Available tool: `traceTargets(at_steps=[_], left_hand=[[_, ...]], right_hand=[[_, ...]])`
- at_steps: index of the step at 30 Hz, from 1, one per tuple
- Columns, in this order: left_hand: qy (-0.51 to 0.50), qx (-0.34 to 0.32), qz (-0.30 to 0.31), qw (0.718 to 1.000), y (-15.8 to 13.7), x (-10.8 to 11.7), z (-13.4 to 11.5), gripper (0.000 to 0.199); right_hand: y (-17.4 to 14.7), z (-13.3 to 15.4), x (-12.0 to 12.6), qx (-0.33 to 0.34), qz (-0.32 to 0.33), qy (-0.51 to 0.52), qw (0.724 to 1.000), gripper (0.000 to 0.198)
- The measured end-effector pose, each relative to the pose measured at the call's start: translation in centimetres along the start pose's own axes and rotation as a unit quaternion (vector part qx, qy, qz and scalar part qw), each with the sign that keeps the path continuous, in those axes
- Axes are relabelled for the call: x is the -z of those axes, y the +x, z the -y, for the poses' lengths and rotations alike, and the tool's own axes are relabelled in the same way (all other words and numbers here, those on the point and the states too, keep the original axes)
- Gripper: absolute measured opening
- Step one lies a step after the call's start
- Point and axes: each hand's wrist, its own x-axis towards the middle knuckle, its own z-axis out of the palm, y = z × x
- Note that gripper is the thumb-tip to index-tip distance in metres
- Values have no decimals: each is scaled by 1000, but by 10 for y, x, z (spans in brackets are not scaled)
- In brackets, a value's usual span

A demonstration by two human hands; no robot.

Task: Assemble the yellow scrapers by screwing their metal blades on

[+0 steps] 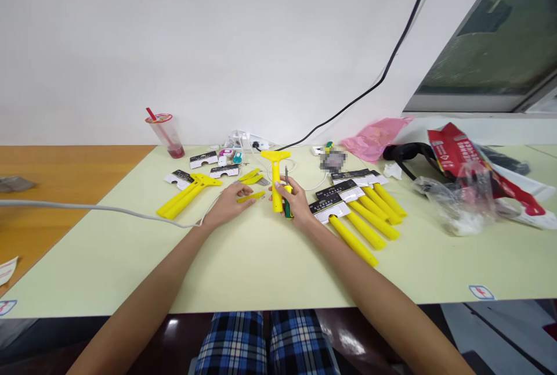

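Observation:
My right hand (296,201) is closed around a yellow T-shaped scraper (277,180), held upright with its wide head at the top. The same hand also holds a screwdriver (288,201) with a green and yellow handle, its shaft pointing up beside the scraper. To the left, my left hand (232,204) has its thumb and fingers apart around a flat yellow piece (256,195); whether they touch it is unclear. More flat yellow pieces (250,176) lie just beyond those fingers. Two yellow scraper handles (185,196) rest farther left.
Several yellow scrapers with black-and-white card sleeves (342,192) lie at right. Behind are a power strip (261,144), a drink cup (169,136) and a pink bag (376,138). A grey cable (108,208) crosses the left side. Packaging (461,154) sits far right.

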Motion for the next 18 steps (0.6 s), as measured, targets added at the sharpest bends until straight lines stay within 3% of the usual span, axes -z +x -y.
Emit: traceTargets(at_steps=[7, 18], left_hand=[[11, -37, 37, 999, -4, 1, -5, 30], [13, -42, 22, 999, -4, -1, -2, 23]], right_hand=[[2, -1, 2, -16, 10, 1, 1000, 72], [3, 0, 3, -23, 7, 4, 1000, 72]])
